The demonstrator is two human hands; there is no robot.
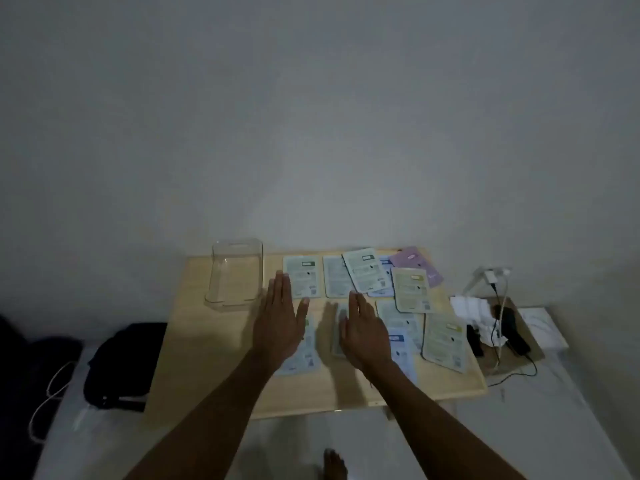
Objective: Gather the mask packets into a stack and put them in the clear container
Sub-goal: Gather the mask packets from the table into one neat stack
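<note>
Wooden table (207,358) mid-frame holds scattered mask packets (412,289); light, slippery, best pinched at edges; left hand (277,327) and right hand (363,334) flat, fingers extended, holding nothing.

A bare grey-white plaster wall (311,116) rose behind a low pale wooden table (194,341) standing on dim whitish floor (554,427).

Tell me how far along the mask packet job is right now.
Done: nothing visible yet. The clear container stands without packets at the far left of the wooden table. In hand: the left hand and right hand are open, palms down over the near packets, gripping none. Left: the mask packets lie spread out, a few overlapping, so stacking and loading remain.
</note>
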